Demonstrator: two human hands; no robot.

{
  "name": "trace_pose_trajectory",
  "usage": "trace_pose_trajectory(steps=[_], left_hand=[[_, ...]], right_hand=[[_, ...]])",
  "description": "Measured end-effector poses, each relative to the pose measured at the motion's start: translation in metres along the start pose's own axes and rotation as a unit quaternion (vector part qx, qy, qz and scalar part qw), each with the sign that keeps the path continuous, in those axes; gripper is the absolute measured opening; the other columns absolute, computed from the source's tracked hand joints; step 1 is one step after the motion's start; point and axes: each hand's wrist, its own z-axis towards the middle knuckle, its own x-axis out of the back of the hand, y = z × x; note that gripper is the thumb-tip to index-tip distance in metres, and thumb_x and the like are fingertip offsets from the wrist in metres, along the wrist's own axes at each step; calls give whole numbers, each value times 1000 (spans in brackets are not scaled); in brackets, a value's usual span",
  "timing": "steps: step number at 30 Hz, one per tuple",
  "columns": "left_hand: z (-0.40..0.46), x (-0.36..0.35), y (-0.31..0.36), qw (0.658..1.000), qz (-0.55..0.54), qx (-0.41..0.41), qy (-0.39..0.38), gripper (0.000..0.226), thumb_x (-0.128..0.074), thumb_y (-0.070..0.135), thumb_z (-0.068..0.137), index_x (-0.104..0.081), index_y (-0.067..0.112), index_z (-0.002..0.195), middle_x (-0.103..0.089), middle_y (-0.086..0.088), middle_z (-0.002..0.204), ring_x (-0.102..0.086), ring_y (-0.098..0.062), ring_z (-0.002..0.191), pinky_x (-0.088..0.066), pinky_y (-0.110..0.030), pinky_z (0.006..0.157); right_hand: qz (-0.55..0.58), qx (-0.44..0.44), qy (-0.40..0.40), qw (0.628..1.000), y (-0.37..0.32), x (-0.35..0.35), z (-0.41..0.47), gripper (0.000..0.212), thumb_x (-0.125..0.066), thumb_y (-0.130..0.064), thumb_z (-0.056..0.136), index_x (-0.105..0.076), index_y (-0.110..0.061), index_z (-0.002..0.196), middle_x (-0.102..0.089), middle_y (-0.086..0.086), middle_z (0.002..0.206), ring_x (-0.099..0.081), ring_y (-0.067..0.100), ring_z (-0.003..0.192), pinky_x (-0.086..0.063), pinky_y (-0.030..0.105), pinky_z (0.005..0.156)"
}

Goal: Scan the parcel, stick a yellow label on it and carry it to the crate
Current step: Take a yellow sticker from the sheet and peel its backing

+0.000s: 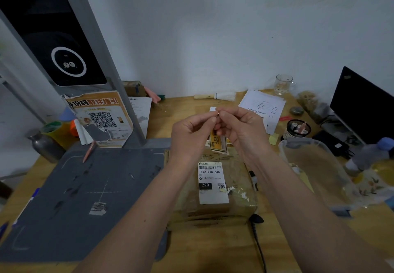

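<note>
A brown taped cardboard parcel [215, 206] lies on the wooden table between my forearms, with a white shipping label [213, 183] face up. A yellow-brown printed sticker [218, 143] shows at its far end, below my fingers. My left hand [191, 136] and my right hand [243, 131] are raised above the parcel with their fingertips together. They pinch a small white slip [213, 109]; most of it is hidden by the fingers. A small pad of yellow notes [274, 138] lies to the right of my right hand.
A grey scanning mat [85, 198] with an upright post and a black screen [57, 44] fills the left. A clear plastic tub [309, 166], a bottle [371, 155] and a dark monitor [362, 106] stand at the right. Papers [262, 104] and a glass mug [283, 83] are by the wall. A black cable [259, 245] runs along the front.
</note>
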Motion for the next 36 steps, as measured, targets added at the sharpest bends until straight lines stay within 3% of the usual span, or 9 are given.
trace_pose_trajectory(steps=[4, 9, 16, 24, 31, 36], left_hand=[[0, 0, -2, 1000, 5, -17, -1, 23, -63, 0, 86, -74, 19, 93, -75, 4, 88, -71, -6, 82, -57, -21, 77], [-1, -2, -3, 1000, 14, -14, 10, 15, -65, 1, 85, -70, 15, 87, -73, 4, 81, -70, -1, 74, -53, -13, 68], [-1, -3, -2, 1000, 20, -5, 15, 13, -67, 5, 85, -68, 17, 90, -72, 10, 77, -68, 5, 70, -50, -8, 64], [-1, -2, -2, 1000, 17, 11, 10, 13, -68, 7, 84, -71, 19, 89, -74, 5, 81, -70, 0, 75, -51, -10, 67], [2, -1, -1, 1000, 7, 29, 0, 29, -73, 2, 79, -71, 11, 107, -75, 0, 96, -71, -7, 89, -53, -12, 72], [2, -1, 0, 1000, 5, 29, -3, 30, -72, 1, 79, -71, 10, 108, -75, -1, 98, -72, -7, 89, -53, -12, 73]], right_hand=[[1, 1, 8, 1000, 1, -1, -2, 11, -56, 6, 87, -64, -1, 90, -67, 9, 65, -62, 18, 59, -51, 24, 53], [11, -5, 4, 1000, 0, -2, -4, 6, -57, -1, 89, -61, -5, 86, -66, 7, 66, -61, 18, 60, -50, 25, 55], [-23, 1, 17, 1000, 2, -2, -2, 10, -63, 4, 83, -65, -3, 90, -67, 8, 67, -62, 16, 58, -51, 23, 54], [-25, -4, 31, 999, 3, -1, 0, 11, -64, 5, 82, -70, -4, 85, -68, 9, 66, -62, 17, 58, -50, 22, 52], [-28, -8, 20, 999, 1, 0, 1, 12, -60, 4, 85, -69, -1, 91, -69, 7, 67, -63, 16, 61, -50, 20, 53], [-59, 2, 33, 998, 1, 0, 2, 12, -62, 2, 84, -71, -6, 88, -70, 7, 68, -62, 18, 65, -50, 23, 55]])
